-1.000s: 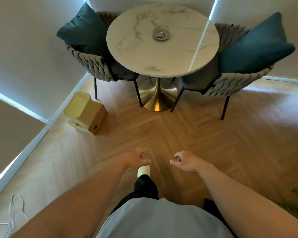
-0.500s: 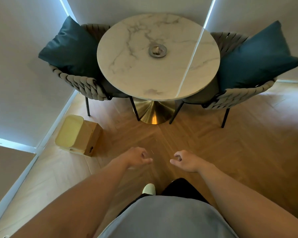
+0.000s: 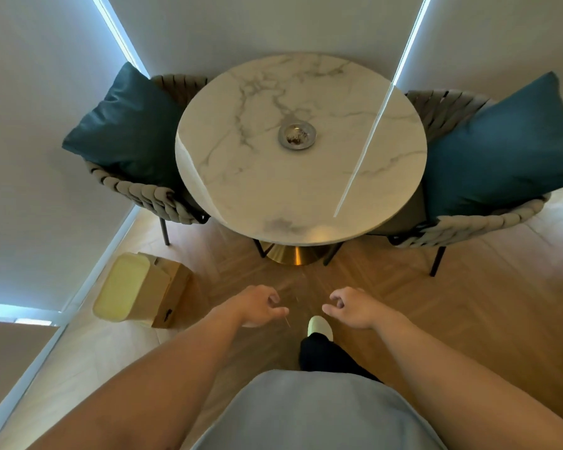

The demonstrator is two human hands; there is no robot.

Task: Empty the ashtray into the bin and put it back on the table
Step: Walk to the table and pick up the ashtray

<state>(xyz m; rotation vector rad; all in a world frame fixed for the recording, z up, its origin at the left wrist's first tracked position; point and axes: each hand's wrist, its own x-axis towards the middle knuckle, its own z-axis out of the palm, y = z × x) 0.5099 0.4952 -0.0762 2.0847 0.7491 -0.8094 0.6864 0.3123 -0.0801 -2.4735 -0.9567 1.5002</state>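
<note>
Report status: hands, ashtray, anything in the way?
Left hand and right hand empty, loosely curled. Ashtray on table, unemptied. Bin floor-left. Path clear.

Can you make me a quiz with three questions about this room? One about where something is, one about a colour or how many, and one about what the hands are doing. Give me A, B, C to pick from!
1. Where is the ashtray?
A. On the floor
B. Near the middle of the round table
C. On a chair

2. How many teal cushions are there?
A. One
B. Two
C. Four

3. What are the hands doing?
A. Both empty
B. Holding the ashtray
C. Lifting the bin

Answers:
1 B: it sits on the marble top, near the middle.
2 B: one cushion on the chair to the left, another cushion on the chair to the right.
3 A: the left hand and right hand hang over the floor with loosely curled fingers, holding nothing.
</note>
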